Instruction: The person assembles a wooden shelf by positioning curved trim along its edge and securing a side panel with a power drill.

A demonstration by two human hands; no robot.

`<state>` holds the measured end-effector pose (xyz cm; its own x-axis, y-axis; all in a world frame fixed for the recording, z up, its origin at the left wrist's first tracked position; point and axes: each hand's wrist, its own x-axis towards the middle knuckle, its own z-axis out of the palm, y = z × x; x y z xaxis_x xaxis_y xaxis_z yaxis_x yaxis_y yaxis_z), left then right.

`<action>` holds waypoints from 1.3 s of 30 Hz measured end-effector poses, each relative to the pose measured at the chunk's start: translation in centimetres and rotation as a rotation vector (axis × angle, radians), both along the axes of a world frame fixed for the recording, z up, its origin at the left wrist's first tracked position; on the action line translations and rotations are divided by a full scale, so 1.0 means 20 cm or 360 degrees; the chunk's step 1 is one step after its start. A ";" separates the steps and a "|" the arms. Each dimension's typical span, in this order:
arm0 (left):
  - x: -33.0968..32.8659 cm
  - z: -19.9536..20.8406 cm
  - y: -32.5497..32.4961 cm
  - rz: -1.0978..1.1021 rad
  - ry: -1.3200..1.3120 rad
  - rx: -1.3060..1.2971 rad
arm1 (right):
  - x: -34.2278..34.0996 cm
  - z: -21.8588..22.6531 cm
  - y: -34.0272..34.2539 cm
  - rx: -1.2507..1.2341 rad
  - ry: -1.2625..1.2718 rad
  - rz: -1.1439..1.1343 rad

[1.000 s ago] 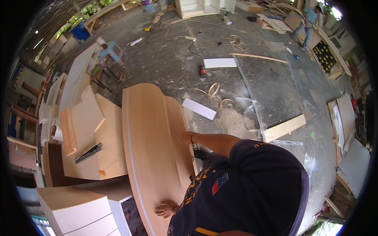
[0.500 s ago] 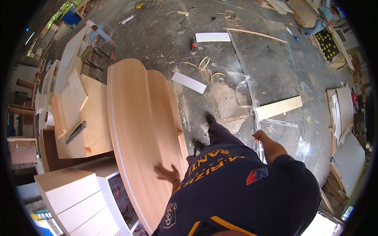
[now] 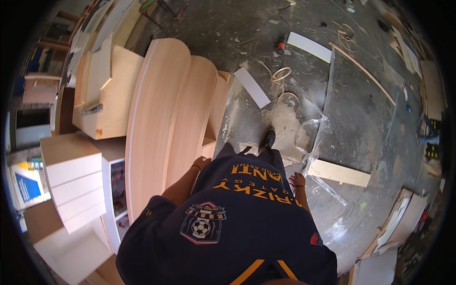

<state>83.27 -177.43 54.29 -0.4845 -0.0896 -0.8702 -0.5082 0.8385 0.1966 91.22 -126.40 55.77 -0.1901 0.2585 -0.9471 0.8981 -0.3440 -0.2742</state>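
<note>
A long wood-veneer piece of furniture with a rounded far end and stepped curved panels lies along my left side. My left hand hangs beside its near right edge, close to my shirt. Nothing shows in that hand; its fingers are small and partly turned away, and whether it touches the wood I cannot tell. Low at my right side is my right hand, with loose fingers and nothing in it. Just beyond it, crumpled clear plastic wrap and a pale wooden board lie on the floor.
White drawer units and plywood boxes crowd the left. On the concrete floor lie two white panels, coiled edging strip, a red-tipped tool and a long thin strip. Stacked boards stand at right.
My view and body have turned, shifting the floor and furniture across the picture. My left hand has left the veneer surface and dropped by my side; my right arm has come in closer.
</note>
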 end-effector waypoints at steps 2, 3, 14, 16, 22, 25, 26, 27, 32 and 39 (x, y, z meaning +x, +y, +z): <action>-0.21 0.20 0.30 0.0008 -0.0015 -0.0035 | -0.06 -0.03 0.20 -0.0022 -0.0021 -0.0192; -0.25 0.30 0.33 0.0113 0.0007 -0.0006 | -0.14 -0.02 0.21 -0.0057 -0.0037 -0.0110; -0.63 0.05 0.47 -0.0388 0.0281 0.0039 | -1.65 0.32 0.28 -0.0014 0.0549 0.0213; -0.63 -0.17 0.41 -0.0152 0.0319 0.0013 | -1.97 0.43 0.17 -0.0053 0.0765 0.0288; -1.47 0.08 0.55 -0.0134 0.0445 0.0271 | -2.62 0.43 0.02 0.0071 0.0717 0.0621; -1.74 0.08 0.40 -0.0170 0.0551 0.0210 | -2.79 0.23 -0.01 0.0141 0.0594 0.1209; -1.80 0.06 0.37 0.0422 0.0622 0.0341 | -2.81 0.16 0.00 0.0134 0.0539 0.1262; -1.88 0.06 0.34 0.1007 0.0677 0.0468 | -2.84 0.12 -0.01 0.0122 0.0482 0.1305; -2.33 0.33 0.30 0.1747 0.0200 0.0759 | -3.02 0.19 -0.05 0.0187 0.0084 0.1008; -3.12 0.36 0.35 0.1178 0.0138 0.0922 | -3.43 0.04 -0.02 0.0069 -0.0023 0.0985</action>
